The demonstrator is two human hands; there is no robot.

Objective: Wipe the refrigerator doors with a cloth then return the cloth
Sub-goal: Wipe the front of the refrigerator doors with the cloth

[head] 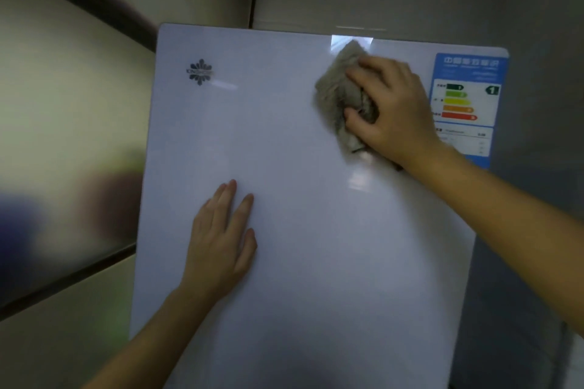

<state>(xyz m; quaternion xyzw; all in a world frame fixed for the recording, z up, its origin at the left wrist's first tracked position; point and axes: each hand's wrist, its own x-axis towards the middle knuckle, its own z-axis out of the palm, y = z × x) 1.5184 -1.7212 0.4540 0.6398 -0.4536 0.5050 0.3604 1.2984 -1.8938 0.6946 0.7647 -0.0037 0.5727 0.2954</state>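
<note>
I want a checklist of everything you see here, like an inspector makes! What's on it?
Surface: white refrigerator door, glossy, with light glare near its top edge.
Job's things: grey cloth, bunched, pressed on the upper right of the door.
Clutter: energy label at the top right corner; dark logo at the top left.
Hands: right hand grips the cloth; left hand lies flat on the door, empty.
Cables: nothing seen.
Surroundings: pale wall panels to the left, blurred.

"1" on energy label (469, 98)
</note>
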